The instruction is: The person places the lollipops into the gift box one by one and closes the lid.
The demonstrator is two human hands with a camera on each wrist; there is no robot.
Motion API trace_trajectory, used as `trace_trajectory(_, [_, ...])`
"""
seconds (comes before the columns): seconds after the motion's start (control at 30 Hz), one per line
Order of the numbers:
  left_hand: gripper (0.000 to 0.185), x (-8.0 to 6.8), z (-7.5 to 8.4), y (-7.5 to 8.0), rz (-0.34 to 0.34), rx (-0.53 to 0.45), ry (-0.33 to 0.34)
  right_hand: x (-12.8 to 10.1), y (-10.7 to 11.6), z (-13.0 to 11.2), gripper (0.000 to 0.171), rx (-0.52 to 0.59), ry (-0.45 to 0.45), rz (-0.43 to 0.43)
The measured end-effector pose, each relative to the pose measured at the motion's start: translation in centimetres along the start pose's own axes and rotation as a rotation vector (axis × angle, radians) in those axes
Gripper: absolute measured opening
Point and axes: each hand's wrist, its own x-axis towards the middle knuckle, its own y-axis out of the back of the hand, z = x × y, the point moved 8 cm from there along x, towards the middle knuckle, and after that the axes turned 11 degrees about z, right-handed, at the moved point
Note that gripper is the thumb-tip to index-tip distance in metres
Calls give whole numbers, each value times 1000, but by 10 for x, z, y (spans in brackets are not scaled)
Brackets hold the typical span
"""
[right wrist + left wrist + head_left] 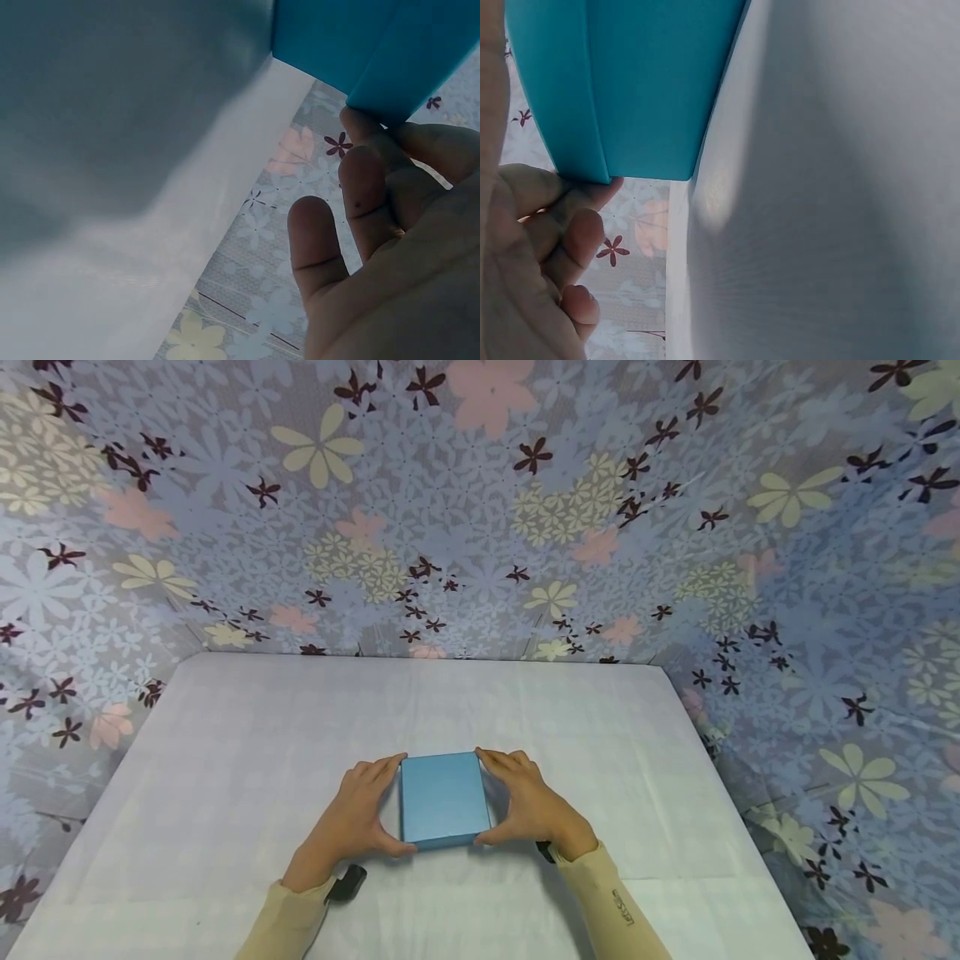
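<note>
A flat, square blue box (445,800) sits between the two hands, low over the white-covered table. My left hand (356,808) grips its left side, with fingertips at the far left corner and the thumb at the near left corner. On the opposite side, my right hand (531,800) holds the far and near right corners the same way. The left wrist view shows the box's teal side (649,90) with a seam along it, and curled left fingers (581,236) below. In the right wrist view, right fingers (367,191) meet the box's corner (375,97).
A white cloth (600,735) covers the table. Floral-patterned fabric (465,527) hangs behind it and along both sides. A dark wrist device (347,884) shows at the left cuff, and light sleeves (611,902) cover the forearms.
</note>
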Motion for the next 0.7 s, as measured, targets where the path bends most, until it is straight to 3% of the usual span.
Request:
trace_trajectory(0.27, [133,-4,0,-1,-55,-5,56,-4,-8,5,125,81,-77,-48])
trace_trajectory(0.53, [133,-3,1,-4,-66,7,9,-6,-13,13,125,87,-125,-95])
trace_trajectory(0.7, [137,-1,-5,-4,-130,25,44,-3,1,18,100,7,-161,-70])
